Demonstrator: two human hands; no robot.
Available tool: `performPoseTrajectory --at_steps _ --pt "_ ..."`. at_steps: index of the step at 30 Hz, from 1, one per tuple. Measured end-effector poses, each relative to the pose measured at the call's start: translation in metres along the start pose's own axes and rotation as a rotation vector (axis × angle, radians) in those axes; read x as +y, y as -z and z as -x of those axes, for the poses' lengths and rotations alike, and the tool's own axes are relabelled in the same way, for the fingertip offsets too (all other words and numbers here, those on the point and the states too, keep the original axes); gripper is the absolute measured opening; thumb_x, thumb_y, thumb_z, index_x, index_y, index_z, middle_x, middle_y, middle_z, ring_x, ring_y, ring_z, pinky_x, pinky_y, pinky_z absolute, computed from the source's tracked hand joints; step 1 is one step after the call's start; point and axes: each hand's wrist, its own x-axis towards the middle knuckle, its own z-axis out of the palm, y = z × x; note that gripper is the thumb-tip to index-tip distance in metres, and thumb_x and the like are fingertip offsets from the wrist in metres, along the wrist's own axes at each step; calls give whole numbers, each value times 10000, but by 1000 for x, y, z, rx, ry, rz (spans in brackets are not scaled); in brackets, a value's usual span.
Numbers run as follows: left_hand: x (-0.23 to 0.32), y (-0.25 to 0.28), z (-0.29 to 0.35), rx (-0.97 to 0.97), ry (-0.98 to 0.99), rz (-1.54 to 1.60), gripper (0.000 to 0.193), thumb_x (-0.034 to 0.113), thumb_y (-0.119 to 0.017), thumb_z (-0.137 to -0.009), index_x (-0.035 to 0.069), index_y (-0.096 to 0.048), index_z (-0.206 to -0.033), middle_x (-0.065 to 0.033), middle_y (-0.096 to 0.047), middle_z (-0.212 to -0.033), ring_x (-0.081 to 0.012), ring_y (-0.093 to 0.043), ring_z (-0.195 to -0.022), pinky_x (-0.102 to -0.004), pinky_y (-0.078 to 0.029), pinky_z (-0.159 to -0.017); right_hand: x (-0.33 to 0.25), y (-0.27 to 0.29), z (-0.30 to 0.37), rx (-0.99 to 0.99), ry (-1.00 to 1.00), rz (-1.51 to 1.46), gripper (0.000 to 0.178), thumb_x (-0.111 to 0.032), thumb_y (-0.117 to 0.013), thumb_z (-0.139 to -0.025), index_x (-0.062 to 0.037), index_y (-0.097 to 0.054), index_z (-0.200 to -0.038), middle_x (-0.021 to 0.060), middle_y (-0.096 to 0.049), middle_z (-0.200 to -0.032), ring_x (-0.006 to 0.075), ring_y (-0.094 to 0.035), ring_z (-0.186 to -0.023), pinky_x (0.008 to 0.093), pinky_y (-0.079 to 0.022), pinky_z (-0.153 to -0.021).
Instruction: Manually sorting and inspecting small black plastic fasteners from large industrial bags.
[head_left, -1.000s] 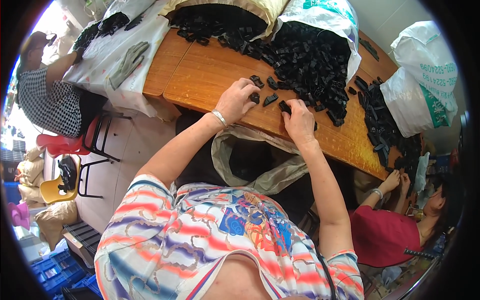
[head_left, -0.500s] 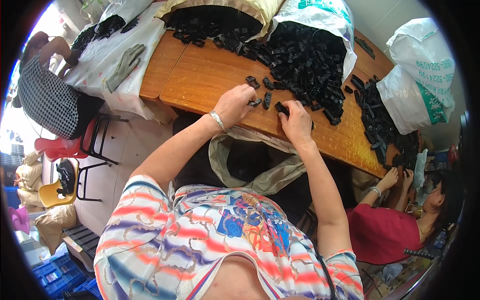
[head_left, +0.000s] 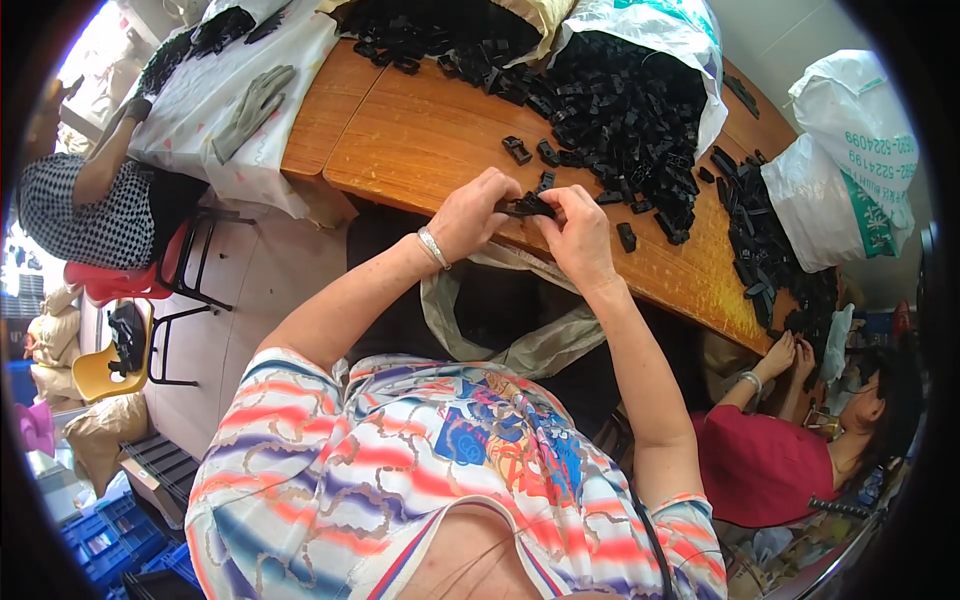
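Note:
My left hand [head_left: 474, 210] and my right hand [head_left: 580, 235] meet over the near table edge, each closed on black plastic parts [head_left: 530, 204]. The parts touch between my fingertips; whether they are joined I cannot tell. Just beyond lie a few loose black parts, one of them a small block [head_left: 516, 150] on the wood. Another black part [head_left: 627, 237] rests to the right of my right hand. A large pile of black plastic parts [head_left: 620, 130] spreads out of a white sack [head_left: 708, 60] farther back.
An open sack [head_left: 483, 277] with a pale rim hangs below the table edge [head_left: 400, 135]. More black parts [head_left: 745, 220] lie at the right near a white bag [head_left: 815, 210]. A co-worker in red [head_left: 765, 460] sits right; another person [head_left: 90, 210] sits left, near a grey glove [head_left: 252, 112].
My hands have come together, bringing the black parts they hold into contact. The right hand moved left, uncovering a loose part beside it. The view has shifted slightly.

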Motion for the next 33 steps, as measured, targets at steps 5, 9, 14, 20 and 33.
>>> performPoseTrajectory --at_steps 5,9,14,20,33 --pt "0 6 -2 95 -22 -119 470 -24 -727 -735 53 -568 -1170 -106 -594 -990 -278 -612 -867 -358 -520 -770 -3 -8 -7 -45 104 52 260 52 -731 -755 1 -660 -1000 111 -618 -916 236 -649 -735 314 -541 -652" --pt "-7 4 1 99 159 27 470 -22 -723 -745 59 -574 -1183 -99 -604 -964 -268 -608 -886 -358 -518 -803 -6 -12 -14 -56 120 55 265 52 -731 -752 -3 -661 -1001 111 -617 -916 238 -651 -739 315 -543 -653" --pt "-9 4 -4 54 58 -97 320 8 -705 -775 45 -636 -1085 -97 -607 -929 -284 -584 -894 -370 -499 -820 -2 -8 -15 -49 52 57 239 -12 -728 -752 -50 -667 -981 117 -630 -942 337 -653 -815 405 -537 -702" --pt "-5 9 -23 171 -75 -332 265 29 -707 -767 43 -678 -1030 -111 -614 -973 -308 -565 -964 -386 -495 -850 0 2 -4 -39 -35 36 246 -31 -747 -751 -51 -673 -985 98 -634 -926 269 -661 -762 359 -535 -676" --pt "11 -6 -23 15 285 -390 202 207 -694 -839 12 -649 -870 -154 -673 -866 -330 -652 -825 -397 -524 -733 9 3 4 -6 -93 38 255 -63 -759 -752 -50 -682 -995 105 -650 -918 274 -665 -768 367 -536 -693"
